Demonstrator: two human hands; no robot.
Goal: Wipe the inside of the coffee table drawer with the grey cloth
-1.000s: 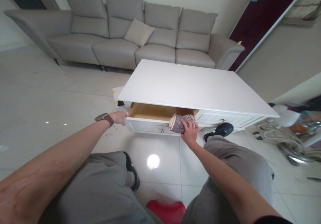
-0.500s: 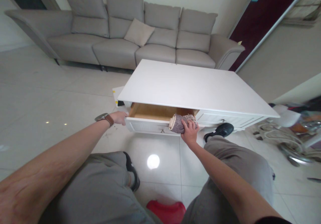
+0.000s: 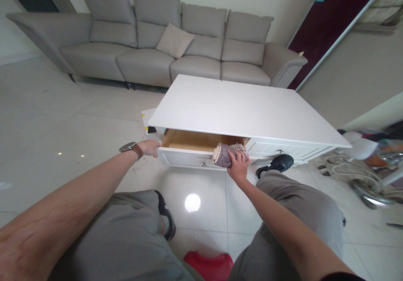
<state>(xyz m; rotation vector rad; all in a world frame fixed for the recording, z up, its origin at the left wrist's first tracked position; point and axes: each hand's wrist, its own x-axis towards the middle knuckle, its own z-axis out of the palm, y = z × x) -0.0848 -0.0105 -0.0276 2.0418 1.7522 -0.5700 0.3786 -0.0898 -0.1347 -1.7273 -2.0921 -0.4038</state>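
Observation:
A white coffee table [image 3: 233, 104] stands before me with its left drawer [image 3: 185, 156] pulled out, bare wood showing inside. My left hand [image 3: 150, 148], a watch on its wrist, grips the drawer front's left end, its fingertips partly hidden. In my right hand [image 3: 238, 165] is a rolled cloth [image 3: 223, 155], speckled purple-grey outside with a cream layer at its end and pale fringe on top. The roll rests against the right part of the drawer front, covering its edge there. A small knob [image 3: 204, 164] shows left of the roll.
A grey sofa [image 3: 195, 66] with a beige cushion [image 3: 175, 40] stands behind the table. My shoes [image 3: 278, 164] and knees flank the drawer, and a red stool [image 3: 209, 266] is below me. Coiled hoses [image 3: 352, 167] and other items lie on the floor at right.

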